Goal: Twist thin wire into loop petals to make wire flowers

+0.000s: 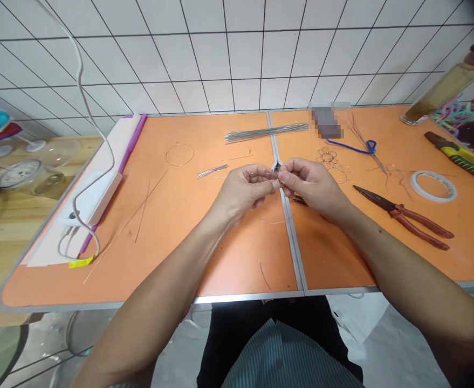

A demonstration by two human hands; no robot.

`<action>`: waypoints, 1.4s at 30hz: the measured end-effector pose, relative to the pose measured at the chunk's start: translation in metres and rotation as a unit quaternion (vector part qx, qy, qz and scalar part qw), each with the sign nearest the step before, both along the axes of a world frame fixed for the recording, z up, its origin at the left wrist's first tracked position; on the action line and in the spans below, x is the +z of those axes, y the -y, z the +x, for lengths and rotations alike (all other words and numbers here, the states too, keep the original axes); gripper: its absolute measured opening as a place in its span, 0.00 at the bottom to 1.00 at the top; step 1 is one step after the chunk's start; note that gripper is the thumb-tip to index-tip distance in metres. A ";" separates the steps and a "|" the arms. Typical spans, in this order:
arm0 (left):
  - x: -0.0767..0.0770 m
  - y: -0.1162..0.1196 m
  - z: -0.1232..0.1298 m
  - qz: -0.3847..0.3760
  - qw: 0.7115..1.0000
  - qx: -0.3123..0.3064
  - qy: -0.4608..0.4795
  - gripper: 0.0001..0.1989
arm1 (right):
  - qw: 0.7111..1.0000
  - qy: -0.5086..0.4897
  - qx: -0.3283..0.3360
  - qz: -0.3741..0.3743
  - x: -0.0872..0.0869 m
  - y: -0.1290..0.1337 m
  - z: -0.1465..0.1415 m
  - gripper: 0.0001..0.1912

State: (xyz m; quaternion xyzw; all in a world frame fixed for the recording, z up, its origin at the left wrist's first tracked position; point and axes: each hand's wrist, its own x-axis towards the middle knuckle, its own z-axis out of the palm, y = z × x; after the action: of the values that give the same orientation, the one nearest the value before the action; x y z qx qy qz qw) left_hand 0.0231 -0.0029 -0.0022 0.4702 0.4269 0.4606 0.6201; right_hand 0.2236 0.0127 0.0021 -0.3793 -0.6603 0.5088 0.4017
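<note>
My left hand [248, 186] and my right hand [311, 183] meet over the metal seam between the two orange table tops. Both are closed, thumbs and fingers pinched together at the tips. A thin wire [273, 221] curves out just below them and appears to run up into the pinch; its held part is mostly hidden by my fingers. Beside my right hand the dark tip of a tool [299, 200] shows, the rest covered by the hand. Long-nose pliers [402, 215] with red handles lie to the right of my right hand.
A bundle of straight wires [267, 132] and a shorter bundle [212, 171] lie behind my hands. On the right are a tape roll [434, 186], a yellow-black cutter knife [459, 156], a blue wire [352, 146] and flower-shaped wire [328, 156]. A white cable [107, 145] hangs at left.
</note>
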 end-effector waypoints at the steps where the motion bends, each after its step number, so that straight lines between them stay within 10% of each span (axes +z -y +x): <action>1: 0.000 0.000 0.000 0.008 1.000 0.005 0.000 0.15 | 1.000 0.004 0.001 0.001 0.001 0.001 -0.001 0.27; 11: -0.003 0.003 0.003 0.064 0.993 0.050 -0.081 0.06 | 0.990 0.091 -0.074 0.080 0.001 0.006 -0.007 0.14; 26: 0.008 0.001 0.001 -0.006 1.000 0.016 -0.024 0.12 | 0.990 -0.088 0.023 -0.110 0.001 -0.001 0.000 0.16; 42: 0.008 0.005 0.004 0.034 0.996 0.042 -0.066 0.07 | 0.986 -0.095 0.019 -0.133 -0.005 -0.006 0.003 0.21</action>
State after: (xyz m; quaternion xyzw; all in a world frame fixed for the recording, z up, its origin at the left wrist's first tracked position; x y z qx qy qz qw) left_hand 0.0270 -0.0077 0.0058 0.5024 0.4702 0.4683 0.5543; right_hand 0.2264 0.0188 -0.0031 -0.3670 -0.5529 0.6328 0.3990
